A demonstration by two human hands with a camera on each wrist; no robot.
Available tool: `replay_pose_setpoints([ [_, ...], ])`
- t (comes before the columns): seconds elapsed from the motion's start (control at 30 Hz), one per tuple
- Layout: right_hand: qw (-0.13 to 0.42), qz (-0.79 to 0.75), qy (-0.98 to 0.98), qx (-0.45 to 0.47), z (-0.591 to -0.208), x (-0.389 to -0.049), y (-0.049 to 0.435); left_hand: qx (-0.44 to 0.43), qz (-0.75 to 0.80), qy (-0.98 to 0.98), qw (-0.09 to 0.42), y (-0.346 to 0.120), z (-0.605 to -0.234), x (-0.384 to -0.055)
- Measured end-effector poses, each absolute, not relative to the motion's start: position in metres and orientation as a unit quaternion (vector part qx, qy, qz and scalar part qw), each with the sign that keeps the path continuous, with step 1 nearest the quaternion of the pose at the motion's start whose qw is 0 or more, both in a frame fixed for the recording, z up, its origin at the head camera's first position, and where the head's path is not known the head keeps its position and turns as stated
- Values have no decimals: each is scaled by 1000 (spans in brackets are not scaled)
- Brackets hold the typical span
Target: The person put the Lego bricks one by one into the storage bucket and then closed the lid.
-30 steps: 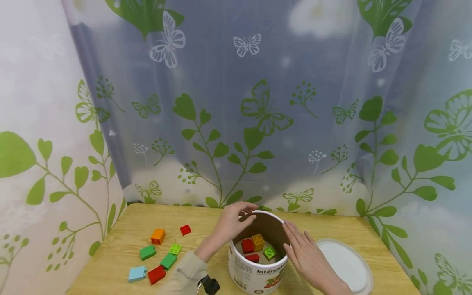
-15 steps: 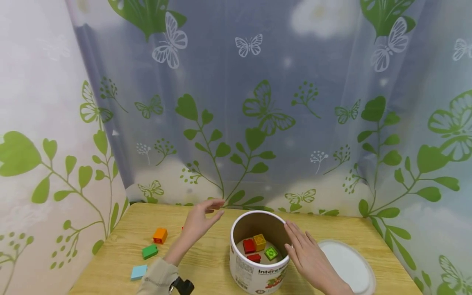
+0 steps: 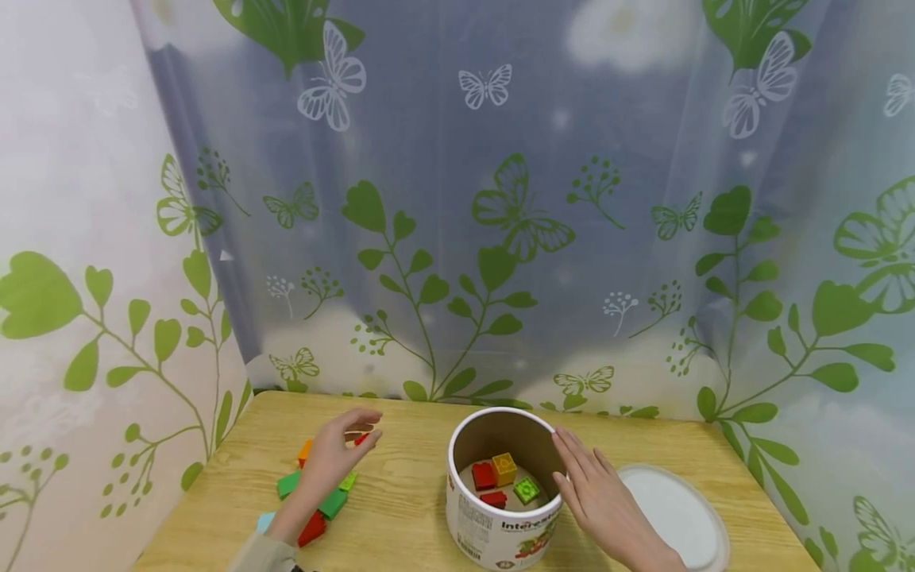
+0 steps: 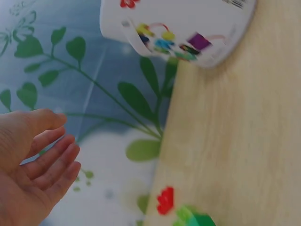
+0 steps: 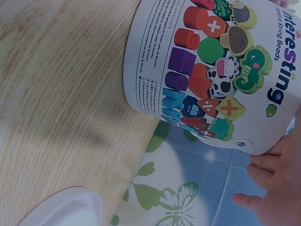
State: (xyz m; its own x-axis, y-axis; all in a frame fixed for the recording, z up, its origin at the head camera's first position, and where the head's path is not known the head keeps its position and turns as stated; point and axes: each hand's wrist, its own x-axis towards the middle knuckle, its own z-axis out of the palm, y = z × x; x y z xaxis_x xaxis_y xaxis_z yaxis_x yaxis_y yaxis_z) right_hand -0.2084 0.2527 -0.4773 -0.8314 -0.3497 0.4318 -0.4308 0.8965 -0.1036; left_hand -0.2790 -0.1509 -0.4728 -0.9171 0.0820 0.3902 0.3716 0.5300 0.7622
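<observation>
My left hand hovers over the loose toy bricks at the left of the table, its fingers relaxed and nothing in them. Under and around it lie an orange brick, a green brick, a lime brick, a red brick and a light blue brick, partly hidden by the hand and arm. My right hand rests with straight fingers against the right rim of a white round bucket. Inside the bucket sit a yellow-orange brick, a lime brick and red bricks.
A white round lid lies on the wooden table, to the right of the bucket and partly behind my right forearm. A printed curtain with leaves and butterflies hangs just past the table's back edge.
My left hand has moved away from the bucket's left rim, leftward to above the loose bricks. The right hand stays at the bucket's rim, and the bricks inside lie as before.
</observation>
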Motion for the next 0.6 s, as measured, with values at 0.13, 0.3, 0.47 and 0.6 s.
replay_pose_setpoints([
  [0.13,206,98,-952,205,-477,-208,252,-106,-453,-873,149,-164,-484,-274],
  [0.3,200,101,-953,206,-477,-209,252,-89,-440,-883,140,-178,-500,-266],
  [0.47,195,104,-954,205,-477,-209,253,-63,-426,-897,103,-190,-519,-261],
  [0.6,191,103,-954,206,-478,-209,253,-50,-405,-909,84,-198,-532,-257],
])
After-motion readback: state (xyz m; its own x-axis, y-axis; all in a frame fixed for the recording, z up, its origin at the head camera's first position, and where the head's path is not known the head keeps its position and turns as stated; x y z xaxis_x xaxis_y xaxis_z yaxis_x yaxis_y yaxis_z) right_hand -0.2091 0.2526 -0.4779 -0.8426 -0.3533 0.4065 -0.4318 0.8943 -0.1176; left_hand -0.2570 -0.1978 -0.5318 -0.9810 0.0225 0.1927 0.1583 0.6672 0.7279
